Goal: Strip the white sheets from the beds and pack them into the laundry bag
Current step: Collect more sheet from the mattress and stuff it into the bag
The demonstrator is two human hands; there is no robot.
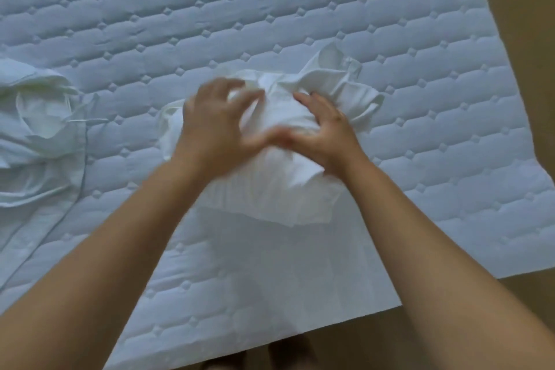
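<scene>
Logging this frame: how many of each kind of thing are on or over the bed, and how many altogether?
Quilted mattress: 1
White linen bundles: 2, the middle bundle and the left bundle
Hands: 2, the left hand and the right hand, both on the middle bundle
Total: 5

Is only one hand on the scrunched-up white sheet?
No, both the left hand and the right hand touch the crumpled white sheet bundle on the quilted pale mattress.
</scene>
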